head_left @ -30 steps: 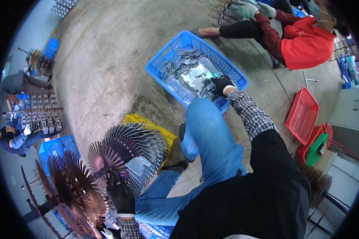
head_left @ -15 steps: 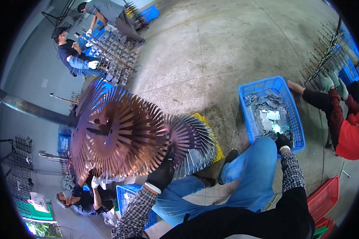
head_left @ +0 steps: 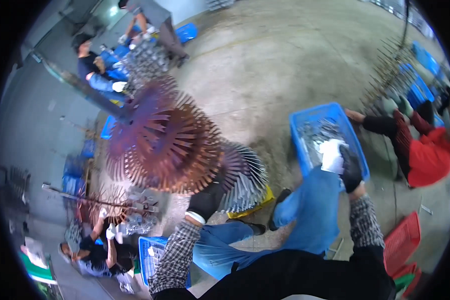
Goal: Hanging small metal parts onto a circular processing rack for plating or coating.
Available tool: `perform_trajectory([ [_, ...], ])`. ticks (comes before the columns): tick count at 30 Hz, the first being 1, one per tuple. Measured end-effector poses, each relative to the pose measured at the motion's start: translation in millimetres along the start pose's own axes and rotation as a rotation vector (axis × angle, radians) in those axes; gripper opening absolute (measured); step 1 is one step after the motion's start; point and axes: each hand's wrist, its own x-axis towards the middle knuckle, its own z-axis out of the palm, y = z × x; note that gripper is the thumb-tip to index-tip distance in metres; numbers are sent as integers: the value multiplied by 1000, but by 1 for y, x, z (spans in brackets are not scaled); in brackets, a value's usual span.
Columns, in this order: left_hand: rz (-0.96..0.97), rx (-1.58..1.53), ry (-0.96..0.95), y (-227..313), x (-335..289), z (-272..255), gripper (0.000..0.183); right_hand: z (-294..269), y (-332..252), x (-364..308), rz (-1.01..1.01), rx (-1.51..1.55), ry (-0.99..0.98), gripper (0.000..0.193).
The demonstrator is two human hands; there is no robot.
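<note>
A large rack of copper-brown slotted discs (head_left: 172, 142) hangs at centre left on a metal bar, prongs fanning outward. My left hand (head_left: 206, 201), in a black glove, is closed at the lower right rim of these discs; its fingertips are partly hidden. On the rack's lower right end, several flat grey metal pieces (head_left: 247, 192) sit among the prongs. Over the near part of a blue crate (head_left: 296, 131), my black-gloved right hand (head_left: 352, 169) grips a bright, glaring metal plate (head_left: 331, 157). More flat metal pieces (head_left: 322, 129) lie loose inside that crate.
A yellow crate (head_left: 265, 204) stands under the rack's end. Another blue crate (head_left: 144, 255) is beside my left forearm. Red baskets (head_left: 402, 242) lie at the lower right. Co-workers sit or bend at pronged racks at the far left, lower left and right (head_left: 432, 155).
My right hand has come up from the crate with a bright metal plate in it. My left hand has risen slightly along the rack's rim. The view has shifted and blurred.
</note>
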Motion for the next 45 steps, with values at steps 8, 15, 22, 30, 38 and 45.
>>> perform_trajectory([
  [8, 216, -236, 413, 7, -16, -60, 30, 21, -127, 39, 406, 1003, -295, 46],
  [15, -33, -658, 257, 82, -88, -88, 32, 27, -178, 15, 562, 1173, -377, 48],
  [22, -141, -1398, -46, 156, -98, -6, 25, 28, -235, -6, 163, 743, -422, 61],
  [30, -324, -1616, -300, 145, -86, -15, 31, 3, -237, 19, 8, 379, -430, 50],
  [38, -475, -1793, -714, 139, -56, -31, 27, 17, -238, -14, -142, 173, -735, 45],
  [45, 65, -356, 369, 61, -35, -66, 31, 80, -202, 53, 548, 774, -588, 32],
])
